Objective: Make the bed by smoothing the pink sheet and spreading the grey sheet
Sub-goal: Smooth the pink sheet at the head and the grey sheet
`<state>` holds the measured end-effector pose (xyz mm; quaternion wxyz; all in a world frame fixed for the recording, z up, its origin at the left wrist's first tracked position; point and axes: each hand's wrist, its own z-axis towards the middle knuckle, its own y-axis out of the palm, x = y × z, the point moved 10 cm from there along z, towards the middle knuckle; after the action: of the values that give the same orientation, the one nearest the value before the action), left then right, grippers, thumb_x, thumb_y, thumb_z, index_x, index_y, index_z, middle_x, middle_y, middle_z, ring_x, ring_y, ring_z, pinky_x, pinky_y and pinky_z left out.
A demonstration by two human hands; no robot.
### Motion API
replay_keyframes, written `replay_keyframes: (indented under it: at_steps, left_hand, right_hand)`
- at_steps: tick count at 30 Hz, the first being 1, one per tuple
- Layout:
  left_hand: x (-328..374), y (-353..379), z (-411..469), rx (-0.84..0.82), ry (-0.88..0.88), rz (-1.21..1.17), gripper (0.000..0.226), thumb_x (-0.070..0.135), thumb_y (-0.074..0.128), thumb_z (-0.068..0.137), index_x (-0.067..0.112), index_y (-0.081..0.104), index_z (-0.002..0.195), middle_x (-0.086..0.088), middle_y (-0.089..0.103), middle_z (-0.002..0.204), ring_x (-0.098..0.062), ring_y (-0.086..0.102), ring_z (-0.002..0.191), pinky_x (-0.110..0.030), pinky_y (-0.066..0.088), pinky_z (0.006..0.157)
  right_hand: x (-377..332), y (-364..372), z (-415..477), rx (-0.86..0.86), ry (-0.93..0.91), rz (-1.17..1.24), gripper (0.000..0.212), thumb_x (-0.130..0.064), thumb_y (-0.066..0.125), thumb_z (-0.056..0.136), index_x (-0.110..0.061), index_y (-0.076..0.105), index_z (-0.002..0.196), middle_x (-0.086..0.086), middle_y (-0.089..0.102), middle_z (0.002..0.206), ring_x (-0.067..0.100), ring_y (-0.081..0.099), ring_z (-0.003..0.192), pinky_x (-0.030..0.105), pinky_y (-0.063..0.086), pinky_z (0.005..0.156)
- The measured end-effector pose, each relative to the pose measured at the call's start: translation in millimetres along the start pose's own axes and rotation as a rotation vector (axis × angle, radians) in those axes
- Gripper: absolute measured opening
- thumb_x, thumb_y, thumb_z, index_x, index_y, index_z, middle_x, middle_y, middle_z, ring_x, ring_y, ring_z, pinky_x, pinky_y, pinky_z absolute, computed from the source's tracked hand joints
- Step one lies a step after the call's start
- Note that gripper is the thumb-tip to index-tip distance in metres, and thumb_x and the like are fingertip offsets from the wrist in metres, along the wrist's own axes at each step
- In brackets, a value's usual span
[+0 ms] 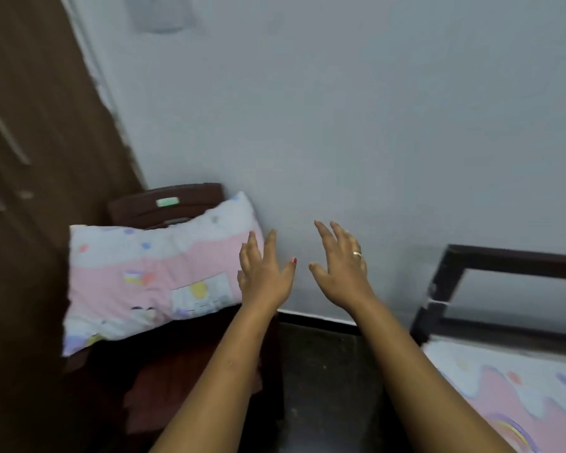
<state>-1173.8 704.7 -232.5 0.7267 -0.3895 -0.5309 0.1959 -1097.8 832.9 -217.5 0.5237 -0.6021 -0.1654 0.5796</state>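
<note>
- While I face the corner beside the bed, the head view shows my left hand [265, 276] and my right hand [340, 269] raised ahead of me. The fingers are straight and spread and hold nothing, and the two hands are near each other but apart.
- Left hand: its fingers overlap the right end of the pillow [151, 273]. The frame is too blurred for me to tell whether they touch it.
- Pillow: it lies across a dark chair [177, 204], propped on the chair back and close to the wall [340, 109]. I judge it was put there to leave the mattress free for sheet work.
- Right hand: it wears a ring [357, 254] and is seen against bare wall, above the strip of floor [324, 371] between chair and bed.
- Pink sheet [520, 397]: at lower right, it lies on the bed within the dark bed frame [504, 256]. Only one corner shows, and it looks fairly flat.
- Grey sheet: not in view, so I cannot judge how far the spreading has gone.
- Wardrobe [30, 125]: it stands at left, beside the chair.
- Judgement: spread, empty hands at this height suit taking the pillow by its end.
</note>
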Motion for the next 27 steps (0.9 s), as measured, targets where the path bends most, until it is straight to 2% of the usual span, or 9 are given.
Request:
replay_keyframes:
  at_steps: [5, 10, 15, 19, 27]
  left_hand:
    - [-119.8, -48.0, 33.4, 0.046, -0.225, -0.008, 0.067, 0.046, 0.046, 0.093, 0.035, 0.011, 0.149, 0.002, -0.009, 0.158, -0.021, -0.006, 0.145, -0.048, 0.019, 0.111]
    - [-231.9, -87.4, 74.2, 0.039, -0.392, -0.056, 0.068, 0.046, 0.047, 0.093, 0.033, 0.011, 0.149, 0.000, -0.007, 0.159, -0.026, -0.004, 0.145, -0.050, 0.017, 0.113]
    - [-349.6, -130.9, 106.6, 0.131, -0.641, -0.187, 0.066, 0.043, 0.050, 0.093, 0.027, 0.019, 0.148, -0.007, 0.007, 0.158, -0.032, 0.009, 0.142, -0.043, 0.020, 0.112]
    - [-405.8, -130.4, 113.3, 0.130, -0.768, -0.295, 0.065, 0.039, 0.051, 0.093, 0.024, 0.021, 0.148, -0.008, 0.012, 0.157, -0.035, 0.014, 0.140, -0.043, 0.022, 0.112]
    - [-454.2, -96.8, 126.5, 0.071, -0.891, -0.354, 0.064, 0.037, 0.050, 0.093, 0.022, 0.021, 0.148, -0.011, 0.019, 0.154, -0.037, 0.021, 0.137, -0.043, 0.026, 0.111]
  right_hand:
    - [-84.2, 86.9, 40.2, -0.185, -0.142, -0.060, 0.072, -0.032, 0.052, 0.094, -0.039, 0.008, 0.151, -0.004, -0.003, 0.160, 0.024, 0.002, 0.146, 0.046, 0.015, 0.116]
    - [-163.9, 175.2, 87.0, -0.328, -0.185, -0.050, 0.072, -0.033, 0.053, 0.093, -0.039, 0.010, 0.150, -0.005, -0.003, 0.160, 0.024, 0.001, 0.146, 0.048, 0.016, 0.116]
    - [-238.7, 254.0, 123.4, -0.454, -0.253, -0.019, 0.072, -0.033, 0.054, 0.093, -0.039, 0.011, 0.150, -0.005, 0.000, 0.160, 0.025, 0.003, 0.146, 0.047, 0.020, 0.114]
    - [-257.7, 291.8, 132.1, -0.515, -0.260, -0.028, 0.072, -0.033, 0.055, 0.093, -0.040, 0.012, 0.150, -0.005, 0.000, 0.160, 0.025, 0.002, 0.146, 0.047, 0.019, 0.114]
    - [-243.9, 337.2, 178.9, -0.584, -0.215, -0.139, 0.073, -0.033, 0.056, 0.092, -0.038, 0.012, 0.150, -0.003, 0.003, 0.160, 0.027, 0.006, 0.146, 0.047, 0.024, 0.113]
